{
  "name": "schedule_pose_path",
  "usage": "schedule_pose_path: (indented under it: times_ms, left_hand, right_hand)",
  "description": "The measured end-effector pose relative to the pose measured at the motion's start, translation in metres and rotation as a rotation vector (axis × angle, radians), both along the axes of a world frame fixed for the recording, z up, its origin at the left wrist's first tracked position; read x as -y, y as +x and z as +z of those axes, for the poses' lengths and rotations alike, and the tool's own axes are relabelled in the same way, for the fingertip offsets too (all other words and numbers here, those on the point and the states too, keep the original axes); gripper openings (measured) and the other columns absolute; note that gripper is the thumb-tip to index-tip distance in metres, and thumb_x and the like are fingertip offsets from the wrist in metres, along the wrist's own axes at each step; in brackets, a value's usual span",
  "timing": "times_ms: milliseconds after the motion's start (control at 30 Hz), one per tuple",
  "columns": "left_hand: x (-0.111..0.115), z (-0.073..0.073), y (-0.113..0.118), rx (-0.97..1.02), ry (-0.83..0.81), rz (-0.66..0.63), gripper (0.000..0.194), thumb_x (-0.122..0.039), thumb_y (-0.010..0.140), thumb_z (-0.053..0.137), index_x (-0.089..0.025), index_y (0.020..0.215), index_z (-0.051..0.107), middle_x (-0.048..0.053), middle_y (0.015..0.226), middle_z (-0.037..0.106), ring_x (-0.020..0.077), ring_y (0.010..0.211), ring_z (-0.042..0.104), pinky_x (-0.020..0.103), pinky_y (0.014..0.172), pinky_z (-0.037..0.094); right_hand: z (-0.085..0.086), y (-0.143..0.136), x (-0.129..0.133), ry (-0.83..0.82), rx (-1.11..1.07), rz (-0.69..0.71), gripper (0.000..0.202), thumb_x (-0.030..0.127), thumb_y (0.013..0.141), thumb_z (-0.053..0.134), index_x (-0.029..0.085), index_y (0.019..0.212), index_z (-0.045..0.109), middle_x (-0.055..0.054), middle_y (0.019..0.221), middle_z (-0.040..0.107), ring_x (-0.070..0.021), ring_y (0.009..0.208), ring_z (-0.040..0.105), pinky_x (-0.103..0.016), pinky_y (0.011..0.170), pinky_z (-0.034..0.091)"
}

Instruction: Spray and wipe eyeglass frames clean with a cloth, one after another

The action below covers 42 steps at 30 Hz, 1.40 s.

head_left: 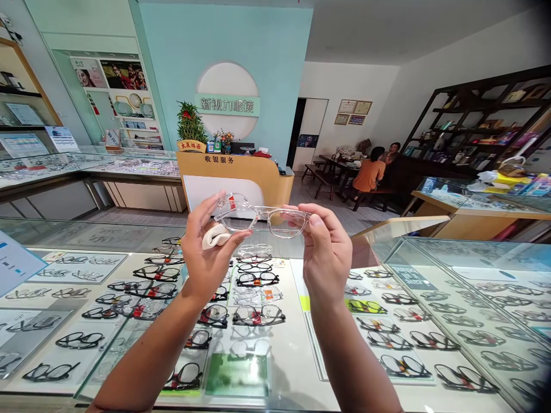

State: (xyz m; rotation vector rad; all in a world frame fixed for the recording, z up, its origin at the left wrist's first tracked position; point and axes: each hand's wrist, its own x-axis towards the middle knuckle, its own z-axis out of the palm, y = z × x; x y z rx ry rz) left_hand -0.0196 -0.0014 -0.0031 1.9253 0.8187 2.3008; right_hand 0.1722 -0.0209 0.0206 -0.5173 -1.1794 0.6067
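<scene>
Spectacles point(287, 223) sit between my hands, left hand point(204, 261) gripping one rim with pale cloth point(215, 236) at its palm, right hand point(327, 261) pinching the opposite end. Uneven pressure could twist them, I judge, or a slack pinch drop them onto the display case point(286, 338) below.

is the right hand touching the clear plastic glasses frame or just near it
Touching: in the head view, the bare right hand pinches the clear plastic glasses frame at its right end, thumb pressed against it beside the lens.
</scene>
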Motion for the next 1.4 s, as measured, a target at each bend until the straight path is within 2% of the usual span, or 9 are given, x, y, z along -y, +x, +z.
schedule_pose_path:
  times_ms: [167, 467, 600, 700, 900, 1033, 1133, 1200, 1400]
  left_hand:
    - [0.005, 0.005, 0.001, -0.004, 0.011, -0.023, 0.08, -0.037, 0.086, 0.099, -0.031, 0.155, 0.06, 0.013, 0.146, 0.076, 0.0092, 0.072, 0.071, 0.022, 0.06, 0.06]
    - [0.005, 0.01, -0.003, 0.013, -0.039, -0.104, 0.077, -0.045, 0.081, 0.102, -0.028, 0.144, 0.062, 0.011, 0.131, 0.082, 0.004, 0.056, 0.063, 0.02, 0.051, 0.054]
    - [0.003, 0.012, -0.007, 0.033, -0.068, -0.162, 0.078, -0.042, 0.075, 0.105, -0.025, 0.137, 0.061, 0.012, 0.124, 0.083, 0.0196, 0.086, 0.083, 0.022, 0.058, 0.059]
    - [0.003, 0.013, -0.009, 0.036, -0.07, -0.196, 0.078, -0.038, 0.073, 0.106, -0.026, 0.135, 0.06, 0.011, 0.121, 0.083, 0.0312, 0.117, 0.083, 0.03, 0.076, 0.068]
    - [0.0, 0.013, -0.013, 0.029, -0.058, -0.197, 0.078, -0.039, 0.073, 0.106, -0.028, 0.134, 0.059, 0.009, 0.123, 0.082, 0.0329, 0.121, 0.082, 0.038, 0.089, 0.07]
    - [0.002, 0.019, -0.022, -0.083, -0.123, -0.274, 0.074, -0.033, 0.078, 0.103, -0.03, 0.141, 0.064, 0.009, 0.121, 0.085, 0.0213, 0.087, 0.083, 0.028, 0.067, 0.065]
    - [0.004, 0.023, -0.028, -0.194, -0.209, -0.329, 0.073, -0.033, 0.08, 0.1, -0.033, 0.146, 0.068, 0.009, 0.121, 0.086, 0.009, 0.054, 0.062, 0.023, 0.046, 0.051]
    - [0.006, 0.023, -0.028, -0.218, -0.224, -0.346, 0.074, -0.033, 0.081, 0.1, -0.035, 0.149, 0.07, 0.009, 0.12, 0.086, 0.0069, 0.05, 0.054, 0.023, 0.044, 0.049]
    - [0.008, 0.022, -0.024, -0.221, -0.263, -0.401, 0.073, -0.034, 0.082, 0.099, -0.035, 0.15, 0.072, 0.01, 0.118, 0.086, 0.0079, 0.051, 0.056, 0.022, 0.044, 0.049]
  right_hand:
    - [0.0, 0.001, -0.002, -0.025, 0.011, -0.038, 0.019, 0.04, 0.109, 0.065, 0.026, 0.112, 0.078, -0.007, 0.113, 0.088, -0.0255, 0.108, 0.084, -0.046, 0.101, 0.066]
    - [-0.003, 0.004, -0.005, -0.032, 0.041, -0.033, 0.019, 0.039, 0.11, 0.063, 0.028, 0.109, 0.078, -0.004, 0.113, 0.087, -0.0255, 0.113, 0.082, -0.047, 0.106, 0.063]
    - [-0.002, 0.005, -0.005, -0.026, 0.041, -0.023, 0.019, 0.039, 0.108, 0.066, 0.027, 0.109, 0.08, -0.006, 0.118, 0.086, -0.0265, 0.119, 0.08, -0.048, 0.11, 0.06]
    - [-0.002, 0.006, -0.006, -0.011, 0.081, -0.034, 0.019, 0.037, 0.108, 0.066, 0.028, 0.108, 0.082, -0.006, 0.123, 0.086, -0.0263, 0.123, 0.078, -0.048, 0.113, 0.057]
    - [-0.002, 0.009, -0.008, -0.03, 0.099, -0.025, 0.019, 0.035, 0.106, 0.066, 0.027, 0.106, 0.083, -0.006, 0.121, 0.086, -0.0266, 0.122, 0.077, -0.049, 0.112, 0.057]
    - [0.002, 0.017, -0.011, -0.077, 0.136, 0.04, 0.018, 0.035, 0.102, 0.069, 0.029, 0.11, 0.083, -0.005, 0.125, 0.085, -0.0253, 0.124, 0.076, -0.048, 0.113, 0.056]
    - [0.007, 0.021, -0.012, -0.136, 0.288, 0.195, 0.017, 0.042, 0.101, 0.074, 0.029, 0.103, 0.085, -0.005, 0.125, 0.086, -0.0252, 0.123, 0.077, -0.048, 0.113, 0.058]
    - [0.009, 0.021, -0.011, -0.181, 0.385, 0.309, 0.019, 0.044, 0.099, 0.076, 0.028, 0.097, 0.085, -0.005, 0.12, 0.087, -0.0249, 0.118, 0.079, -0.048, 0.108, 0.061]
    - [0.009, 0.015, -0.007, -0.251, 0.401, 0.466, 0.026, 0.048, 0.097, 0.082, 0.024, 0.088, 0.082, -0.003, 0.098, 0.086, -0.0209, 0.093, 0.079, -0.042, 0.093, 0.066]
